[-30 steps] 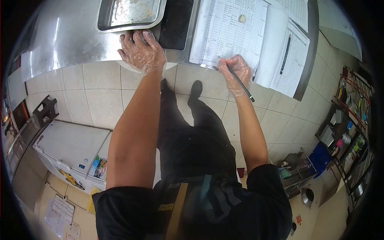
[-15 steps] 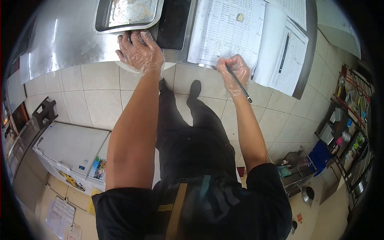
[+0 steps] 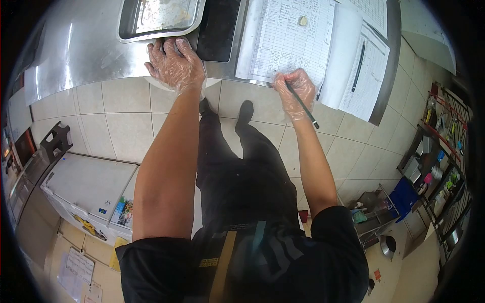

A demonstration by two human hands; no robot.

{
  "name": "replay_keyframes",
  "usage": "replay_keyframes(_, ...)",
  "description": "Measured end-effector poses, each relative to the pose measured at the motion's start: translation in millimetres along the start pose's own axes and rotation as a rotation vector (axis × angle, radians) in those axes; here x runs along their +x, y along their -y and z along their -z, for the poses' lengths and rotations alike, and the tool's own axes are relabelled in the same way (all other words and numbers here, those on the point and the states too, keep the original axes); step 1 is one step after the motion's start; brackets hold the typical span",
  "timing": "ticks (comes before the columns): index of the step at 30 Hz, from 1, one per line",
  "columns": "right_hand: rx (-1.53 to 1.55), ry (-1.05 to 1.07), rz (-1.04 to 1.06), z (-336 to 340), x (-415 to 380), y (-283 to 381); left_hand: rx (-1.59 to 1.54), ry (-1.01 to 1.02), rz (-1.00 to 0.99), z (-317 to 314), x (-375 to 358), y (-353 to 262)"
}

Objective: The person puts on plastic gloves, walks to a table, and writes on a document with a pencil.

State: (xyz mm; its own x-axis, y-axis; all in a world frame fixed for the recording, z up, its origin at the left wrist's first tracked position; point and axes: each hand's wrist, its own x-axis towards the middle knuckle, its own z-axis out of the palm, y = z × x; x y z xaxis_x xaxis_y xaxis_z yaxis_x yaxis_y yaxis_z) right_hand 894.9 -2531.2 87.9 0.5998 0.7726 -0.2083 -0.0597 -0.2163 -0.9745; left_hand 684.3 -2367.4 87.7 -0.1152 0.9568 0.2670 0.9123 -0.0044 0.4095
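Note:
Both hands wear clear plastic gloves. My right hand [image 3: 297,93] is closed around a dark pencil [image 3: 302,105], its fingers at the lower edge of a ruled sheet [image 3: 290,45] with handwriting. A small pale lump [image 3: 303,21] lies on that sheet. My left hand [image 3: 177,65] rests on the edge of the steel counter [image 3: 96,55] with its fingers apart and holds nothing. Its fingertips are beside the near rim of a metal tray [image 3: 161,36]. A black flat panel [image 3: 218,30] sits between the tray and the papers.
More papers [image 3: 368,76] lie at the counter's right end, with a black pen [image 3: 358,65] on them. A white chest freezer [image 3: 88,182] is at the lower left, near a dark stool [image 3: 55,141]. Shelves with utensils [image 3: 434,156] line the right side.
The tray sits very slightly farther left in view, and so does my left hand. My right hand keeps its hold on the pencil at almost the same spot.

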Motion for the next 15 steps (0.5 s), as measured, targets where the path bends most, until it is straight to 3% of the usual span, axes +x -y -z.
replay_keyframes(3,-0.074,0.043,-0.034,6.9,4.4,-2.7,0.010,-0.007,0.001,-1.9,-0.4,1.5)
replay_keyframes(6,0.147,0.070,-0.006,7.0,-3.4,1.4,0.005,-0.014,0.004,-0.8,1.9,-1.0)
replay_keyframes(9,-0.306,0.091,0.137,9.7,-11.3,14.2,0.023,-0.016,-0.003,0.2,-0.4,-1.7)
replay_keyframes(10,-0.266,0.109,0.207,6.9,-12.2,17.6,0.039,-0.025,-0.012,-0.1,-0.6,-1.7)
replay_keyframes(15,-0.186,-0.004,0.096,-5.3,-10.8,6.3,0.051,-0.050,-0.033,-2.0,-0.7,-0.4)
